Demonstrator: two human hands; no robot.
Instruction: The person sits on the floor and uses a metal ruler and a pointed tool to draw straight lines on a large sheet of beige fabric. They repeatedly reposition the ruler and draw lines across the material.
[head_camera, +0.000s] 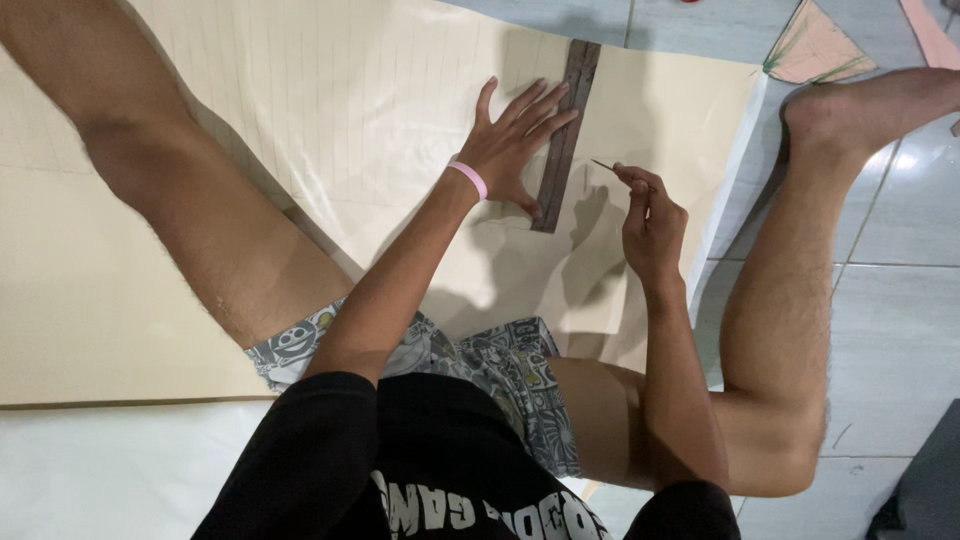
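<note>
Spread over the tiled floor, a big cream paper sheet (330, 110) has the left hand (510, 140) flat, fingers splayed, pinning a dark ruler (563, 130) steady, while at four o'clock the right hand (650, 220) pinches a thin pencil (606, 166).

Soft indoor light is falling from above and slightly near, leaving the beige sheet (300, 90) evenly bright without glare. The left hand (515, 140) and right hand (650, 215) are casting dark, soft-edged shadows onto the sheet toward the near side. The grey floor tiles (890, 300) on the right are giving off a faint sheen. Focus is holding well; the far right corner is perhaps looking slightly smeared.
</note>
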